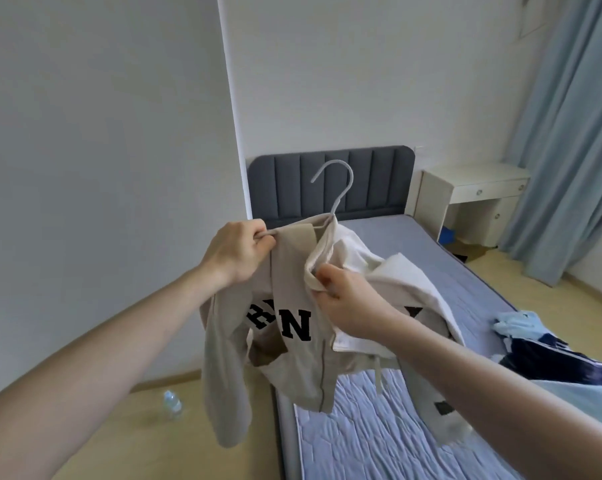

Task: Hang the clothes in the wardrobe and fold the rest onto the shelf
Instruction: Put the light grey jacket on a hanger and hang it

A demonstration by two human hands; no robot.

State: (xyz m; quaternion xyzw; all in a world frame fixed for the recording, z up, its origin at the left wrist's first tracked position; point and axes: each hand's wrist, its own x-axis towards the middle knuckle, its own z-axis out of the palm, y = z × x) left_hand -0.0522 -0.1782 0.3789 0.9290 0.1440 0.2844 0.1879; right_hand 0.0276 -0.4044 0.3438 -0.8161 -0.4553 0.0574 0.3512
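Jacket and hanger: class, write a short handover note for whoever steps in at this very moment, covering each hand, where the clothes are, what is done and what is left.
Left hand: grips one end of the hanger.
Right hand: pinches the jacket by its collar edge.
Jacket: held in the air over the bed, one shoulder on the hanger, the other side loose.
Other clothes: piled on the bed at the right.
Done: hanger partly in.
Left: seat the other shoulder, hang it, then sort the pile. The wardrobe is out of view.
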